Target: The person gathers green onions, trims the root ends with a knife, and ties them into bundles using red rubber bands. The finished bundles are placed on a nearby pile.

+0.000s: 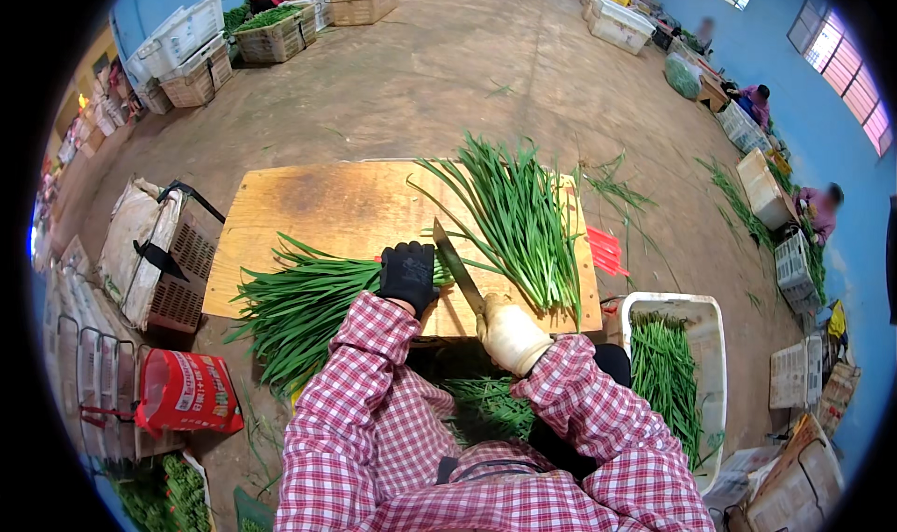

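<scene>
My left hand (408, 278), in a black glove, grips a bunch of long green leafy stalks (308, 297) that look like garlic chives. The bunch lies on a wooden board table (280, 196), its leaves spreading left over the edge. A bit of red shows beside the glove. My right hand (514, 336), in a pale glove, holds a long knife (455, 266), its blade pointing away from me beside the cut or stem end of the bunch. A loose pile of the same stalks (515, 217) lies on the table's right part, pale ends towards me.
Red strips (606, 250) stick out at the table's right edge. A white tub (713, 364) with green stalks stands at my right. To the left are a covered crate (189, 252) and a red bag (189, 392). Scraps lie on the floor; several people sit among crates farther off.
</scene>
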Tool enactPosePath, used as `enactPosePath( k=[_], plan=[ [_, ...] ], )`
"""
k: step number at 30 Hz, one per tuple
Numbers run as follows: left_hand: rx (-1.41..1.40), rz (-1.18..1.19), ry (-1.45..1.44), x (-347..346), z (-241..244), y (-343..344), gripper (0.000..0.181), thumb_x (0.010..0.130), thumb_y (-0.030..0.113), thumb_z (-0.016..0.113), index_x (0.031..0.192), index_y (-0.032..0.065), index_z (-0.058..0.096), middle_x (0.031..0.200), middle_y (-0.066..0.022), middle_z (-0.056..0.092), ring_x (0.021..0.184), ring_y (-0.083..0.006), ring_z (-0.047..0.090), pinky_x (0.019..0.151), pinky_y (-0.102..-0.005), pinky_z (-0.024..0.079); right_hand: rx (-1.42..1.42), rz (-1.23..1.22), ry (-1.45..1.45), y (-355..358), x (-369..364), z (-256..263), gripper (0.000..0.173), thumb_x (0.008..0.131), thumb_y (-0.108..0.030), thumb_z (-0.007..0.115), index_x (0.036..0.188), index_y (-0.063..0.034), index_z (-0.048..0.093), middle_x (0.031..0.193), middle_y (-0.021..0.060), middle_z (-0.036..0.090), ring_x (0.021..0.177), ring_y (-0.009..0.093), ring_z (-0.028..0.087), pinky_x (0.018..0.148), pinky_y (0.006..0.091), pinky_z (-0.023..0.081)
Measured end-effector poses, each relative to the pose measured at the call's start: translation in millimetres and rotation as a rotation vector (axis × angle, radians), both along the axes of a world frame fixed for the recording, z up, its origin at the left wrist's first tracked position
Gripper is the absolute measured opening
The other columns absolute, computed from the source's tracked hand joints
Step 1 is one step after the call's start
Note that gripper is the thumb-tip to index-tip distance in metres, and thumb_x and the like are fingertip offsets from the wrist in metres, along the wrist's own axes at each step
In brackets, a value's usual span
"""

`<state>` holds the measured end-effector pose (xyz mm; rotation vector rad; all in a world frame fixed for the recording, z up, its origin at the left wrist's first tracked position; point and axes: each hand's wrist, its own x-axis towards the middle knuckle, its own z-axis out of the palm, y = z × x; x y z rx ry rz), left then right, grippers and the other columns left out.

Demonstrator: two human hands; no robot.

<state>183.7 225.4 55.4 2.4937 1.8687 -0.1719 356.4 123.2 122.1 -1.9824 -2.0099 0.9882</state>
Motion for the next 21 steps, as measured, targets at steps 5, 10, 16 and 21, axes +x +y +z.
enactPosePath(
  k=[5, 10, 16, 21],
  plan=[
    [0.022, -0.005, 0.012, -5.0, -9.7, 2.0, 0.073, 0.067, 0.054, 0.084, 0.122, 0.0151, 0.057, 0.112, -0.0075, 0.058, 0.109, -0.0276, 0.055, 0.091, -0.0456, 0.04, -0.197, -0.028, 0.066, 29.0, -8.9, 2.7, 0.029, 0.103, -0.026, 0.049, 0.111, 0.0018, 0.053, 0.065, 0.0154, 0.065, 0.049, 0.025, 0.065, 0.043, 0.0395, 0.052],
    [0.06, -0.017, 0.017, -2.1, -13.0, 2.6, 0.074, 0.067, 0.055, 0.084, 0.123, 0.015, 0.057, 0.111, -0.0079, 0.058, 0.109, -0.0278, 0.055, 0.092, -0.0455, 0.04, -0.152, 0.006, -0.003, 49.5, -9.5, -31.9, 0.03, 0.102, -0.027, 0.05, 0.112, 0.0012, 0.055, 0.068, 0.0174, 0.066, 0.052, 0.027, 0.067, 0.045, 0.0393, 0.055],
    [0.069, -0.018, -0.017, -4.4, -10.0, -1.9, 0.076, 0.067, 0.054, 0.084, 0.125, 0.0147, 0.056, 0.112, -0.008, 0.058, 0.109, -0.0282, 0.055, 0.093, -0.0461, 0.039, -0.064, -0.063, -0.093, 51.1, -29.5, -56.7, 0.031, 0.093, -0.023, 0.056, 0.112, -0.0024, 0.071, 0.107, 0.0263, 0.07, 0.103, 0.043, 0.068, 0.088, 0.0504, 0.055],
    [0.078, -0.006, -0.054, -1.6, -6.6, -5.6, 0.077, 0.067, 0.055, 0.083, 0.126, 0.014, 0.056, 0.113, -0.0091, 0.059, 0.11, -0.0293, 0.056, 0.093, -0.0467, 0.04, 0.003, -0.125, -0.006, 50.1, -31.5, -82.6, 0.03, 0.093, -0.024, 0.057, 0.109, -0.0001, 0.066, 0.103, 0.03, 0.069, 0.101, 0.046, 0.067, 0.088, 0.0527, 0.054]
  ],
)
